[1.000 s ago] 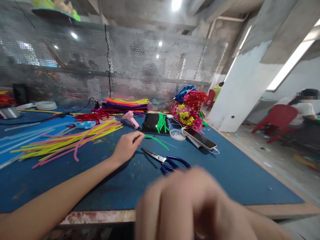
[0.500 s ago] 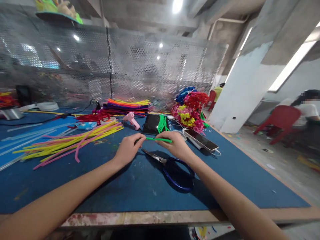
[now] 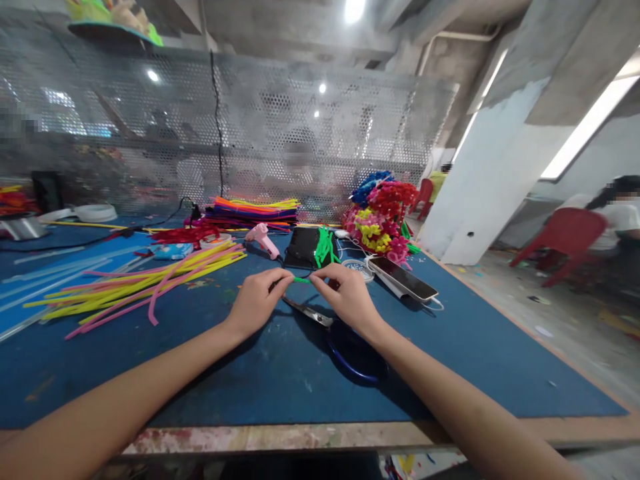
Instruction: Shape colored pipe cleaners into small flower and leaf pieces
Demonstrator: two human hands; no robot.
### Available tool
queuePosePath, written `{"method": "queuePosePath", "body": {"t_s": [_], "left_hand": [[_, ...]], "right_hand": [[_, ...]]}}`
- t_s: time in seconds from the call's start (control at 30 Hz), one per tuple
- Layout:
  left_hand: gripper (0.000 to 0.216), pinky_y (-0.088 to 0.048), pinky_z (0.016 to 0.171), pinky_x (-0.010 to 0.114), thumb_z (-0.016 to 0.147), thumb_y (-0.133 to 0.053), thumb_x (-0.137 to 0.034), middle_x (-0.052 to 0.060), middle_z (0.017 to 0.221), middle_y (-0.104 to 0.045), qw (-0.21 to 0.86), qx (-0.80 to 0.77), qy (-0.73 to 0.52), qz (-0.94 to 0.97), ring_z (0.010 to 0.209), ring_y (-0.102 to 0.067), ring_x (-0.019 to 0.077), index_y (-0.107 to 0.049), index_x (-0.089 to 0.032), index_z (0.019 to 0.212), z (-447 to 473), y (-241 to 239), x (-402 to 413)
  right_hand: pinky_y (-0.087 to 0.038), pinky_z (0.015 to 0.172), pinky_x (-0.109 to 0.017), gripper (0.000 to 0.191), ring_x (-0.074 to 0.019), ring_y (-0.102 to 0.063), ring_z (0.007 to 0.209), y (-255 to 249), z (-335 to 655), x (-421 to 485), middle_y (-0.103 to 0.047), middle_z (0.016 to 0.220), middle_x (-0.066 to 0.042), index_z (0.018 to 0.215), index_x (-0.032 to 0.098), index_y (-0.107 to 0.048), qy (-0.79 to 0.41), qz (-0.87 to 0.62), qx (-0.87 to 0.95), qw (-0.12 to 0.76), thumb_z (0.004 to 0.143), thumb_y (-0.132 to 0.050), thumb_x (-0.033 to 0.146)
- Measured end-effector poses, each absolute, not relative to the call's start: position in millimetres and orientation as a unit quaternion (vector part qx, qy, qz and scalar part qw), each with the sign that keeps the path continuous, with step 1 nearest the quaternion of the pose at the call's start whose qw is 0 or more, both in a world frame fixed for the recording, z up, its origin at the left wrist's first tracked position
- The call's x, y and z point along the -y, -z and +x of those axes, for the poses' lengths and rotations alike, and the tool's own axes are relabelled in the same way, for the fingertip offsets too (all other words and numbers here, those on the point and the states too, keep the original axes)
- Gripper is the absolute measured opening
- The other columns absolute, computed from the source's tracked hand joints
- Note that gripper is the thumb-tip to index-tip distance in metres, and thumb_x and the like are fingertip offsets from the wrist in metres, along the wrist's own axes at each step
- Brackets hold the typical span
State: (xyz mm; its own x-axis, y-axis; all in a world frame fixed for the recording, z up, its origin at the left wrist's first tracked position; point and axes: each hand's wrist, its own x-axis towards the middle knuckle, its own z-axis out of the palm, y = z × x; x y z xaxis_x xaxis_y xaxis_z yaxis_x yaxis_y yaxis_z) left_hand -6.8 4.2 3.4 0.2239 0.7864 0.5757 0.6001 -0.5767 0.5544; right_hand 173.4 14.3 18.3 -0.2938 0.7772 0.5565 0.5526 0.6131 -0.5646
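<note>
We cannot see the ends of the green stem; the left hand and right hand cover them. We see the scissors only in part, as the right hand and right forearm conceal some of the handles. We note a round dish partly covered, its contents too small to identify. We find the metal vessel cut by the left edge and shapes on the perforated panel blurred.

Through the head camera, I have both bare forearms stretched forward and converging. My bare left hand and bare right hand face each other, just apart, backs up, thumb and fingers pinched on each.
</note>
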Motion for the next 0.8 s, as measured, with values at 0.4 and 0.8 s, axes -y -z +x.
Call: {"method": "queuePosePath", "body": {"t_s": [0.4, 0.8], "left_hand": [[0.027, -0.037, 0.06, 0.02, 0.085, -0.041, -0.033, -0.002, 0.062, -0.056, 0.133, -0.452, -0.44, 0.764, 0.059, -0.052, 0.0113, -0.06, -0.017, 0.076, -8, -4, -7], [0.02, -0.04, 0.068, 0.021, 0.086, -0.043, -0.028, 0.001, 0.079, -0.064, 0.075, -0.412, -0.455, 0.786, 0.07, -0.057, 0.0124, -0.06, -0.017, 0.086, -7, 0, -3]], "right_hand": [[-0.038, 0.055, -0.022, 0.015, -0.009, -0.047, 0.062, -3, 176, -20, -0.052, 0.09, -0.005, 0.08, 0.018, -0.064, -0.07, -0.353, 0.835, 0.417, 0.073, -0.053, 0.011], [-0.017, 0.038, -0.019, 0.034, -0.0041, -0.029, 0.039, -10, 174, -23, -0.035, 0.044, 0.007, 0.064, 0.014, -0.057, -0.511, -0.432, 0.605, 0.431, 0.067, -0.061, 0.047]]}}
